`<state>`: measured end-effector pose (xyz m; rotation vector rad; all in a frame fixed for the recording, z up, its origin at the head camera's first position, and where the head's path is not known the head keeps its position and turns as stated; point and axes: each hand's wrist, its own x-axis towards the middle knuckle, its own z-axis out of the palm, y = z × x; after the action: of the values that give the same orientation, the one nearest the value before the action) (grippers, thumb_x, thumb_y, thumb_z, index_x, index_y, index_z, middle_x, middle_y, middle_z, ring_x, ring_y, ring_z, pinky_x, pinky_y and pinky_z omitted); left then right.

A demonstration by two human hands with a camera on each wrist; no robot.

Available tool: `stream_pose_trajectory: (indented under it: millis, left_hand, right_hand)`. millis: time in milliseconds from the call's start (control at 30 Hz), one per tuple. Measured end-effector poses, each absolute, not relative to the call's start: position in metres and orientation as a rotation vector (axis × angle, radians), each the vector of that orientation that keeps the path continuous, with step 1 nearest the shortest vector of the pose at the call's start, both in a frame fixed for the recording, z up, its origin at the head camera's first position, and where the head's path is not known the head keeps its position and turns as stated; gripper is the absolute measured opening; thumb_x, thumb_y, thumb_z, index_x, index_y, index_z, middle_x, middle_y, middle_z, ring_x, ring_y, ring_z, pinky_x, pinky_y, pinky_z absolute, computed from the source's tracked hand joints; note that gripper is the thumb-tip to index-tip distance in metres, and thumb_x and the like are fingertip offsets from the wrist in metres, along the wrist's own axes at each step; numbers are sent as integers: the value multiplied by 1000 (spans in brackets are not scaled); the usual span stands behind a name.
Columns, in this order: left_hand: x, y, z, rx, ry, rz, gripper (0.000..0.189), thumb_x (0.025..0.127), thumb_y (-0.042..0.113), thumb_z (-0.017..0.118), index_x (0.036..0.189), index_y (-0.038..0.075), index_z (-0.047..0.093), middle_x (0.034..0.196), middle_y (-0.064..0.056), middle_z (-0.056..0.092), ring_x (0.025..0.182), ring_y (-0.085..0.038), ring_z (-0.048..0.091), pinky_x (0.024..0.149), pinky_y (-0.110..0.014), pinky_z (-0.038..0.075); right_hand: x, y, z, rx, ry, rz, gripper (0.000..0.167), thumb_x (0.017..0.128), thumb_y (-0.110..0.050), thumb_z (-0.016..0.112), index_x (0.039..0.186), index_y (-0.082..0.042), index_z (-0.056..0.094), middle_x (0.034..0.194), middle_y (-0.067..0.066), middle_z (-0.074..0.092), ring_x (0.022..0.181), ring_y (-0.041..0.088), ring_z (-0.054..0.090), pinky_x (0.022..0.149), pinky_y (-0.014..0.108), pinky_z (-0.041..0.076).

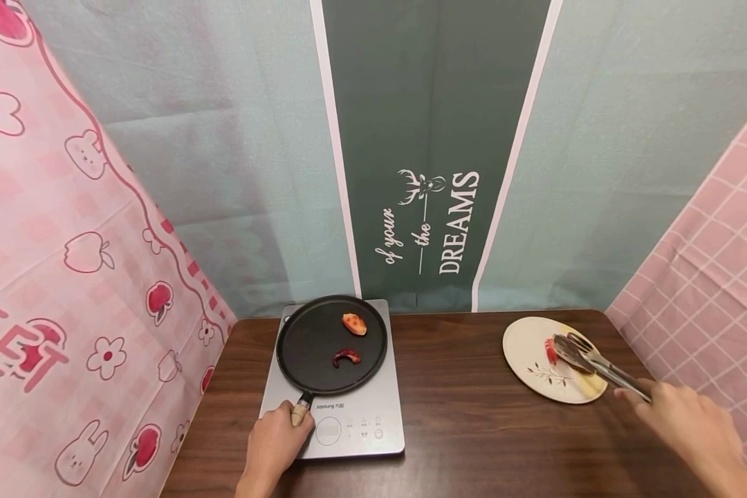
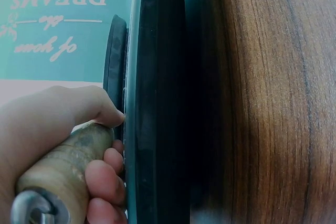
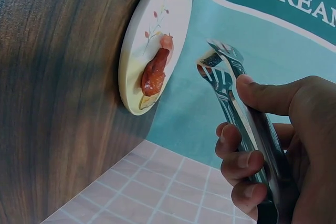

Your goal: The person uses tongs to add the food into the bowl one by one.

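Observation:
My left hand [image 1: 277,439] grips the wooden handle [image 1: 299,412] of a round black frying pan [image 1: 311,342]. In the pan lie an orange-brown piece of food [image 1: 354,324] and a curved dark red piece [image 1: 346,356]. With curled fingers and thumb, my right hand [image 1: 687,418] holds metal tongs [image 1: 622,380] over a cream oval plate [image 1: 523,346]. Between the tong tips shows a small dark and pale piece [image 3: 211,59]. On the plate, the right wrist view shows a glossy brown drumstick [image 3: 155,74] beside a pinkish-red piece [image 3: 166,41].
The pan sits on a silver induction cooker [image 1: 386,415] at the left of the dark wooden table [image 1: 454,408]. Printed cloths hang close behind and at both sides, including a pink patterned one [image 1: 118,277] and a pink checked one [image 1: 722,228].

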<state>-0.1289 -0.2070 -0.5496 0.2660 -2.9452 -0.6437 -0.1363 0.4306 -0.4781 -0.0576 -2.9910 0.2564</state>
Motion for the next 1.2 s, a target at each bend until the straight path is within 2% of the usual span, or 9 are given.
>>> stream_pose_trajectory:
  millis: [133,267,533,833,1033,1200]
  left_hand:
    - [-129,-207,-550,266,-2943,-645,30,85,34,76,73,11,60,60,-6,57,56,-29,60,53,-51,45]
    - [-129,-207,-551,267,-2946,-640,30,85,34,76,73,11,60,60,-6,57,55,-29,59,53,-50,45]
    - [-129,-207,-550,263,-2941,-637,30,85,34,76,73,12,59,60,-6,57,56,-29,60,54,-50,45]
    - [-129,-206,-551,276,-2948,-645,30,84,34,76,74,11,60,61,-6,57,57,-29,60,54,-50,45]
    - [-128,-206,-550,264,-2935,-644,30,84,33,76,73,11,59,61,-7,58,56,-30,60,53,-50,45]
    - [-128,-206,-549,263,-2934,-640,30,84,33,76,73,11,60,60,-7,58,56,-31,61,53,-51,45]
  right_hand:
    - [-138,430,-475,-69,-2995,254,52,101,-51,66,122,-4,72,84,34,68,63,52,59,50,61,39]
    - [-139,428,-473,-67,-3004,251,52,101,-51,66,122,-4,73,84,32,68,63,49,60,51,61,40]
    - [-141,426,-468,-68,-3015,241,53,101,-51,65,121,-3,73,89,35,69,68,54,62,53,62,40]
    - [-144,418,-459,-70,-3027,258,49,101,-45,67,122,-1,72,88,33,70,68,50,64,53,59,41]
    - [-145,412,-453,-72,-3040,247,55,102,-53,63,126,-4,70,93,34,70,70,53,63,53,61,41]
    - [-146,408,-450,-50,-3043,242,58,103,-55,60,127,-3,69,91,33,70,64,47,61,50,57,40]
